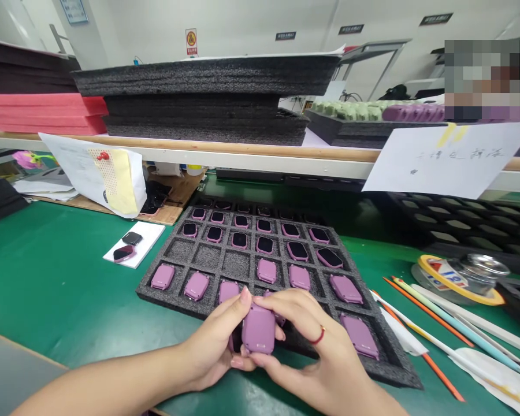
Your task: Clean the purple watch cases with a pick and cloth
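A purple smartwatch case (259, 329) is held between both hands over the near edge of a black foam tray (186, 303), its plain purple face toward me. My left hand (214, 346) grips its left side, thumb at the top corner and fingers beneath. At its top and bottom right edges, my right hand (316, 346) closes its fingers on the same case; a red ring is on one finger. Behind the hands, more purple cases (197, 285) lie plain side up in the tray's near cells. Dark-screened watch cases (265, 244) fill cells farther back. My hands hide part of the near rows.
A white pad (149, 245) with two small watch pieces lies left of the tray. On the right are a tape roll (455, 280), a metal-topped jar (485, 266) and several thin sticks (446, 312). A shelf (260, 156) with foam stacks (199, 104) crosses behind.
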Demonstrator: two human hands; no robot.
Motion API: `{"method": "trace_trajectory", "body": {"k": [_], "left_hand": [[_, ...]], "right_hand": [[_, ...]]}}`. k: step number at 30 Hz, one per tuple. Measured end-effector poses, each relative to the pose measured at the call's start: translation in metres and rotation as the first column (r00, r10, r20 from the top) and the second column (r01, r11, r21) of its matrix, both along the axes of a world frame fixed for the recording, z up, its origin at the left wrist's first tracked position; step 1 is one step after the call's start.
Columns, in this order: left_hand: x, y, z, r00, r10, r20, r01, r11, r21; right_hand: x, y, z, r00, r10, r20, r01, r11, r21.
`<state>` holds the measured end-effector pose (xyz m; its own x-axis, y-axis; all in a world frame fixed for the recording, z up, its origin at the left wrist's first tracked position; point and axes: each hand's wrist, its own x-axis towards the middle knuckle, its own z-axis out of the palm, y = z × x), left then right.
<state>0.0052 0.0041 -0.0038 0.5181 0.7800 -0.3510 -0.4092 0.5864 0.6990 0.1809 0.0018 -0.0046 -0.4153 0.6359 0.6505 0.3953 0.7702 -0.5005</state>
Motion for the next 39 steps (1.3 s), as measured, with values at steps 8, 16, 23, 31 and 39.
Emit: {"method": "trace_trajectory", "body": {"k": [8,16,23,31,39], "left_hand": [[-0.002,0.001,-0.015,0.949,-0.309,-0.056,0.314,0.945,0.091],[-0.004,0.007,-0.01,0.973,-0.195,-0.127,0.216,0.96,0.181],[-0.002,0.004,-0.003,0.997,-0.038,-0.06,0.045,0.993,0.109],[-0.001,0.007,-0.006,0.997,-0.022,0.077,0.022,1.0,0.002],[-0.001,0.002,-0.004,0.992,-0.059,0.111,0.054,0.997,0.045]], "right_hand": [[-0.01,0.077,-0.012,0.953,-0.272,0.134,0.292,0.941,-0.17],[-0.017,0.071,-0.019,0.973,-0.203,0.108,0.218,0.964,-0.151],[0.001,0.008,0.004,0.997,0.05,0.057,-0.048,0.998,-0.039],[-0.007,0.0,0.002,1.0,0.01,-0.024,-0.011,0.999,-0.043],[0.006,0.005,0.011,0.884,-0.19,-0.426,0.125,0.976,-0.176]]}}
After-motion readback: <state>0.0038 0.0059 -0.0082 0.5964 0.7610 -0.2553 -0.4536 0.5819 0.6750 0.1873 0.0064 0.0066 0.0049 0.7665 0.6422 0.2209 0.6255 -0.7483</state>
